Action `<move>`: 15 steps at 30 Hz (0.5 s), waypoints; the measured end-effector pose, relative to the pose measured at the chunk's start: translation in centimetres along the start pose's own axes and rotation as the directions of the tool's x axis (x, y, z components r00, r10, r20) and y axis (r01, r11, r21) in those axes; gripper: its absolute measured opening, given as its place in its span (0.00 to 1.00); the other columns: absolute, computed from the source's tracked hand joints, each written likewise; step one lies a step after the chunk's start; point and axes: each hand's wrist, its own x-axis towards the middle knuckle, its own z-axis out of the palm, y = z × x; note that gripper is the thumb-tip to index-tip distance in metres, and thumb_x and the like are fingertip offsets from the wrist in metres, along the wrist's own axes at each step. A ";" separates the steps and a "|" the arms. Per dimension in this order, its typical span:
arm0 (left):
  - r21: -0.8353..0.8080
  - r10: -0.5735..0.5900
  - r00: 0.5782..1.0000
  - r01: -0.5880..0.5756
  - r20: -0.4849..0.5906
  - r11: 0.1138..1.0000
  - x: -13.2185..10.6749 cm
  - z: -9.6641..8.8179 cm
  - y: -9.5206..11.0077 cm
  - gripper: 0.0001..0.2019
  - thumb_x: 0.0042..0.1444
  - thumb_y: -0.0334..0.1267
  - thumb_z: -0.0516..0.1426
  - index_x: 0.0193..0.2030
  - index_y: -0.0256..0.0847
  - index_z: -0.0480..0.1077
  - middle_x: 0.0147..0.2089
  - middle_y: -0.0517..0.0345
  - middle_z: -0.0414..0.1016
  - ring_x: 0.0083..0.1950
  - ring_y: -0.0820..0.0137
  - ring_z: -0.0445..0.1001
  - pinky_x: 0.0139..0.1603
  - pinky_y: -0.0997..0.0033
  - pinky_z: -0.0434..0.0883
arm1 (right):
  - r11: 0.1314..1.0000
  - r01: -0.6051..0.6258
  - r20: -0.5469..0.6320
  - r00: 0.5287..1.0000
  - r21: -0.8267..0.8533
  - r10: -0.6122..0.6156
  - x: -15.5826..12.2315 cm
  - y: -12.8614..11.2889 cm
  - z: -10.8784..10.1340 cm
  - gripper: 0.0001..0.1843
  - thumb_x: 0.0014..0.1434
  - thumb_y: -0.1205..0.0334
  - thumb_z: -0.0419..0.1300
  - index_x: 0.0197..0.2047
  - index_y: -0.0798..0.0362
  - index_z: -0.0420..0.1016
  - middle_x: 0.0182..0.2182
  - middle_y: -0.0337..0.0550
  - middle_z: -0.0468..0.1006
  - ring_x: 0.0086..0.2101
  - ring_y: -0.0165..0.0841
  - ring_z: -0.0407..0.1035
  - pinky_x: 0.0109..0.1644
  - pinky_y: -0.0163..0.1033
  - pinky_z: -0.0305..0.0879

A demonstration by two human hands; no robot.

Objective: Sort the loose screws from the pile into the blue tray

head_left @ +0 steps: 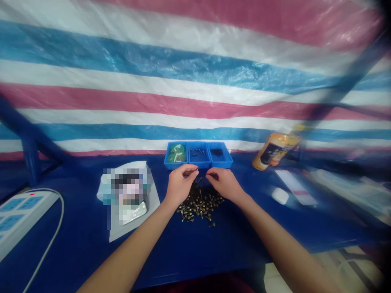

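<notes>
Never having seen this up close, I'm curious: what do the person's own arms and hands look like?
The bare, ungloved left hand and the bare, ungloved right hand are ordinary human hands with fingers and thumbs. The uncovered forearms, widening toward the elbows, show no sleeves, watches, bracelets or cables. Any ring or small marking is too small to make out.

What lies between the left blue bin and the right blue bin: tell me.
The head view shows a middle blue bin between the left blue bin and the right blue bin, with a few small screw-like pieces lying in it.
</notes>
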 end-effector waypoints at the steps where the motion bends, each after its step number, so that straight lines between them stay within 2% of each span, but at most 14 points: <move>1: 0.010 -0.001 1.000 0.001 -0.006 1.000 0.0 0.0 -0.1 0.10 0.54 0.40 0.63 0.41 0.39 0.79 0.42 0.52 0.82 0.43 0.63 0.79 0.49 0.64 0.74 | 0.999 -0.001 0.024 1.000 -0.043 0.002 0.0 0.2 -0.1 0.08 0.62 0.63 0.58 0.40 0.48 0.79 0.37 0.40 0.82 0.35 0.36 0.74 0.41 0.38 0.64; 5: 0.032 -0.006 1.000 0.007 -0.031 0.999 0.2 -0.1 0.0 0.09 0.54 0.40 0.62 0.40 0.39 0.79 0.42 0.52 0.81 0.43 0.64 0.79 0.50 0.63 0.74 | 0.989 0.068 0.152 0.987 -0.129 -0.048 0.0 0.8 0.0 0.13 0.64 0.67 0.55 0.44 0.46 0.80 0.42 0.40 0.80 0.42 0.35 0.74 0.48 0.37 0.64; 9: 0.037 -0.015 0.999 0.016 -0.036 0.999 0.3 -0.2 0.1 0.09 0.55 0.40 0.62 0.40 0.39 0.78 0.42 0.52 0.81 0.43 0.63 0.79 0.50 0.63 0.74 | 0.979 0.075 0.212 0.977 -0.190 -0.034 -0.1 0.8 0.5 0.12 0.64 0.63 0.57 0.48 0.45 0.80 0.42 0.43 0.78 0.43 0.36 0.73 0.47 0.37 0.65; 15: 0.034 -0.013 1.000 0.014 -0.023 0.999 0.2 -0.2 0.0 0.09 0.55 0.40 0.62 0.41 0.39 0.78 0.42 0.53 0.81 0.43 0.64 0.79 0.49 0.64 0.73 | 0.979 0.166 0.270 0.954 -0.116 -0.130 -0.1 1.4 0.8 0.15 0.64 0.68 0.56 0.47 0.44 0.81 0.45 0.41 0.77 0.43 0.33 0.73 0.50 0.35 0.64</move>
